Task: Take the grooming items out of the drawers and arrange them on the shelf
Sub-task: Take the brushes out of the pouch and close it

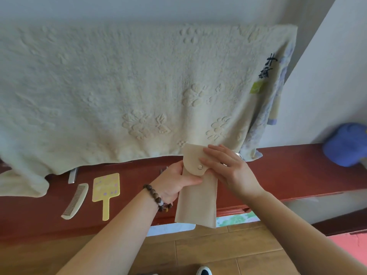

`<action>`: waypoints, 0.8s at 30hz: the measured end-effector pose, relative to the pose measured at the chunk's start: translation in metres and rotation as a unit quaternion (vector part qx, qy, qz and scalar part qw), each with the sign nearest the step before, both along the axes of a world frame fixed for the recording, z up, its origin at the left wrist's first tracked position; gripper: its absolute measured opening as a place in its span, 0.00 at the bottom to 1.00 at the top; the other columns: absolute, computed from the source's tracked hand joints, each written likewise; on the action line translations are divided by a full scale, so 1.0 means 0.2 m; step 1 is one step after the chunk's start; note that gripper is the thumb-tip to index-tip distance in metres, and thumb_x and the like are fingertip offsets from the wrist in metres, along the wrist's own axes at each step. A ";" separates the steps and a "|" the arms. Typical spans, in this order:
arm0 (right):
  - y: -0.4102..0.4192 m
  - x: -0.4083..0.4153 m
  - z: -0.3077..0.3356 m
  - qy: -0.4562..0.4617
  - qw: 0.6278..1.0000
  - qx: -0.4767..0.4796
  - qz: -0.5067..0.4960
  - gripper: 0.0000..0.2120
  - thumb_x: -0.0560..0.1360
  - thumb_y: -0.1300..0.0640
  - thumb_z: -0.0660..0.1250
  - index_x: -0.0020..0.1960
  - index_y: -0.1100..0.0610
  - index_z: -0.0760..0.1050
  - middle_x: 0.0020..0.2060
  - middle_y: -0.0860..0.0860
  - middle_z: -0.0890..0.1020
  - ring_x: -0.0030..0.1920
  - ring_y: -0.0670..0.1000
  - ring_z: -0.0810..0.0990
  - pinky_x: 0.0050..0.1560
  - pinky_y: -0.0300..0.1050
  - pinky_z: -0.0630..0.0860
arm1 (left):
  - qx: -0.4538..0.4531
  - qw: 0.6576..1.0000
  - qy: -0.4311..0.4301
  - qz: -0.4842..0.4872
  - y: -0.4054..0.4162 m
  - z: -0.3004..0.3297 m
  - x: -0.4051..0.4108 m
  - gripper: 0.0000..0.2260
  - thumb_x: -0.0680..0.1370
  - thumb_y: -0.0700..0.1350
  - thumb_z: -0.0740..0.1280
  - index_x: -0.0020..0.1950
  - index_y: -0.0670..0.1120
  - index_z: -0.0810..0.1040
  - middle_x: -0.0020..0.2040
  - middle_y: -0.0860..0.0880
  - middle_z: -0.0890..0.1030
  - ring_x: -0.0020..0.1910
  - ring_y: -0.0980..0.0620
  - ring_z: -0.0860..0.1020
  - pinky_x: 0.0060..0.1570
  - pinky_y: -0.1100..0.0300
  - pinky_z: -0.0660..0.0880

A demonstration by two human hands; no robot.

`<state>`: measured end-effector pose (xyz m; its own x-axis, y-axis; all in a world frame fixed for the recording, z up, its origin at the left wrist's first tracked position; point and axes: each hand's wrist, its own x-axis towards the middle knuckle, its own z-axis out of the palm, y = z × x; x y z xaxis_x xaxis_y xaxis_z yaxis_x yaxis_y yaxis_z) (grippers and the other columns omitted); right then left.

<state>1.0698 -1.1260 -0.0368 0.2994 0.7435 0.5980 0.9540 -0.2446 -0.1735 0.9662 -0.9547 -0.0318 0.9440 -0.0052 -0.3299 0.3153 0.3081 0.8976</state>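
A long beige fabric pouch (196, 203) with a flap and a metal snap is held upright over the red-brown shelf (297, 171). My left hand (174, 183), with a bead bracelet on the wrist, grips the pouch's left side below the flap. My right hand (228, 169) rests on the flap by the snap. On the shelf to the left lie a cream comb (75, 201) and a yellow hand mirror (106, 189), side by side. A metal item (72, 175) pokes out from under the towel.
A large cream towel (129, 92) hangs on the wall above the shelf and drapes onto its left end. A blue cap (347, 145) sits on the shelf at far right. Below are wood-look floor tiles (208, 251) and a shoe tip (203, 270).
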 end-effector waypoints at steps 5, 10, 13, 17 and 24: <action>0.04 -0.02 0.05 0.084 0.993 0.075 -0.031 0.16 0.81 0.55 0.58 0.50 0.63 0.81 0.49 0.56 0.82 0.54 0.52 0.77 0.56 0.42 0.74 | 0.066 0.997 -0.019 -0.017 0.00 0.02 0.02 0.18 0.73 0.31 0.70 0.61 0.41 0.75 0.56 0.41 0.82 0.55 0.44 0.81 0.58 0.48 0.77; 0.10 0.03 0.19 0.308 0.918 0.166 -0.186 0.13 0.79 0.55 0.61 0.40 0.61 0.75 0.26 0.47 0.71 0.28 0.43 0.67 0.30 0.34 0.62 | 0.103 0.993 -0.013 -0.051 -0.01 -0.01 0.02 0.18 0.72 0.32 0.71 0.60 0.45 0.77 0.56 0.45 0.83 0.56 0.44 0.81 0.60 0.42 0.75; 0.14 0.16 0.24 0.376 0.873 0.142 -0.278 0.19 0.79 0.51 0.63 0.37 0.66 0.73 0.25 0.51 0.68 0.27 0.46 0.62 0.27 0.37 0.59 | 0.092 0.993 -0.019 -0.074 -0.03 0.00 0.02 0.19 0.71 0.33 0.71 0.60 0.42 0.76 0.57 0.43 0.82 0.56 0.42 0.80 0.60 0.42 0.75; 0.17 0.24 0.21 0.497 0.821 0.078 -0.270 0.22 0.76 0.49 0.66 0.40 0.70 0.76 0.29 0.57 0.71 0.28 0.49 0.65 0.23 0.35 0.60 | 0.089 0.992 -0.030 -0.085 -0.01 0.02 0.04 0.20 0.69 0.36 0.73 0.60 0.44 0.76 0.58 0.42 0.81 0.57 0.40 0.80 0.59 0.41 0.75; 0.15 0.25 0.24 0.428 0.857 0.145 -0.249 0.14 0.74 0.48 0.70 0.58 0.50 0.77 0.45 0.47 0.81 0.45 0.44 0.78 0.46 0.32 0.73 | 0.120 0.992 -0.010 -0.041 0.04 0.02 0.07 0.20 0.68 0.40 0.74 0.59 0.46 0.78 0.56 0.46 0.83 0.56 0.44 0.81 0.61 0.40 0.74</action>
<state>1.1203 -1.0965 0.0120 0.9573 0.2534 0.1393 0.2372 -0.4127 -0.8794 0.9809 -0.9472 -0.0285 0.9499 -0.0057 -0.3125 0.3123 0.0595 0.9481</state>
